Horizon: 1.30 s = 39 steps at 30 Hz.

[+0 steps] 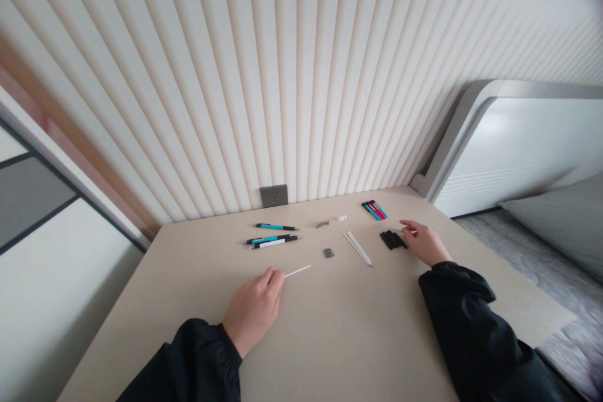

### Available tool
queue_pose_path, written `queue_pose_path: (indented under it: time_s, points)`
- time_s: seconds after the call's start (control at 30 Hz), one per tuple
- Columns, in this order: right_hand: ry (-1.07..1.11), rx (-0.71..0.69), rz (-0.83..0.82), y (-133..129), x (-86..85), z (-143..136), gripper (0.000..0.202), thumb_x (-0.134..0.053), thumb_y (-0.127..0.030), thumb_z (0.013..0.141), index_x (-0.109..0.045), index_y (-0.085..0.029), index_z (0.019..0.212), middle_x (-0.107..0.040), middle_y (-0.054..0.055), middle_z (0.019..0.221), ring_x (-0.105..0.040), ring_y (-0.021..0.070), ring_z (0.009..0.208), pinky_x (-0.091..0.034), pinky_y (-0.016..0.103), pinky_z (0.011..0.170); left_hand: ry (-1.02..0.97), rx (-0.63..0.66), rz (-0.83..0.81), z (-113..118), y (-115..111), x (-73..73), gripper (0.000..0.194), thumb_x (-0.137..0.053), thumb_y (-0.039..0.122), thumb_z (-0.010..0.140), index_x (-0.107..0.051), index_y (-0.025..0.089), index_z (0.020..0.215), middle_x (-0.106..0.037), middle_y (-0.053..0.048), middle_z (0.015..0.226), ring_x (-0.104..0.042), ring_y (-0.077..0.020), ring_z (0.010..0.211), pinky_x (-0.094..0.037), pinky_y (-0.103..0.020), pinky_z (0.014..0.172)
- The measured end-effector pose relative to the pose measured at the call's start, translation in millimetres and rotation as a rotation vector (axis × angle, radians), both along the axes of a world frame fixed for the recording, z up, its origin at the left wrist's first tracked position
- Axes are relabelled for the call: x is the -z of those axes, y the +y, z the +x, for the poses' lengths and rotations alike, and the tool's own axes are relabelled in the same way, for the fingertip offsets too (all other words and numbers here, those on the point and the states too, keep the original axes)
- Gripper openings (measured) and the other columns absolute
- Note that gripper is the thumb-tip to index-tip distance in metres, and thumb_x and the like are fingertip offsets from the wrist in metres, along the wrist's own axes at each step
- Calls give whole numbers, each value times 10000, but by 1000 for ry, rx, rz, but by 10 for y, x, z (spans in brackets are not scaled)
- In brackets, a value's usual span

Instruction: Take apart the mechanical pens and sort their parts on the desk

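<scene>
My left hand is closed around one end of a thin white pen refill, whose free end points right and away from me. My right hand is beside a row of short black pen parts, fingers apart. Whether a fingertip touches the nearest part I cannot tell. More white refills lie in a loose bundle left of those parts. Small springs and tiny white pieces sit farther back. Coloured pen barrels, blue and red, lie side by side behind the black parts.
Three click pens, one of them a blue pen, lie at the left on the beige table. A small grey pile is mid-table. Behind stand a ribbed wall and a socket; a bed is at the right.
</scene>
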State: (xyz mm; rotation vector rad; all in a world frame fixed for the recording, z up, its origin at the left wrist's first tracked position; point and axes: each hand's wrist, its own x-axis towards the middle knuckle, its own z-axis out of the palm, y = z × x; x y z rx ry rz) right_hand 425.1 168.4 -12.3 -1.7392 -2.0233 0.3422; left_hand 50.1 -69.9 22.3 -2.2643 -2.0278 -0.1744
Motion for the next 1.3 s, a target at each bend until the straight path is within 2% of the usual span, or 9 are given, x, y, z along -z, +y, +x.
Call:
queue_pose_path:
  time_s: [0.13,0.3,0.73,1.17,1.3]
  points:
    - [14,-54,-83,-48,-2,65,421,-494,-339,783,-642,-182,1144,-702,49,883,-632,181,732,-460,297,716,1,-7,-2,-3,-1,11,188,-350,134,936,-519,211,906,-599,-22,850,-597,-165,675,-375,-275,565]
    - [48,-115,-121,-65,17,91,441,-493,-370,769,-649,-155,1122,-693,47,822,-615,169,676,-447,279,664,1,2,2,-8,2,20,181,-355,136,938,-514,213,902,-597,-16,838,-594,-164,662,-367,-276,555]
    - [11,-48,-98,-104,-29,54,437,-496,-384,769,-682,-144,1084,-702,61,821,-627,201,756,-433,303,716,0,12,37,-10,3,32,158,-380,134,926,-509,211,879,-587,-11,811,-572,-167,631,-327,-283,531]
    - [79,-24,-39,-68,56,-34,399,-495,-364,784,-672,-168,1084,-707,56,873,-635,183,747,-450,298,715,7,9,40,-4,2,33,178,-367,138,931,-524,211,889,-596,-13,818,-584,-171,635,-345,-289,534]
    - [71,-5,-7,-91,26,-25,398,-477,-374,803,-681,-174,1081,-700,58,799,-629,189,727,-448,300,691,6,9,34,-1,3,21,176,-369,145,933,-526,210,888,-597,-13,822,-582,-165,632,-343,-287,527]
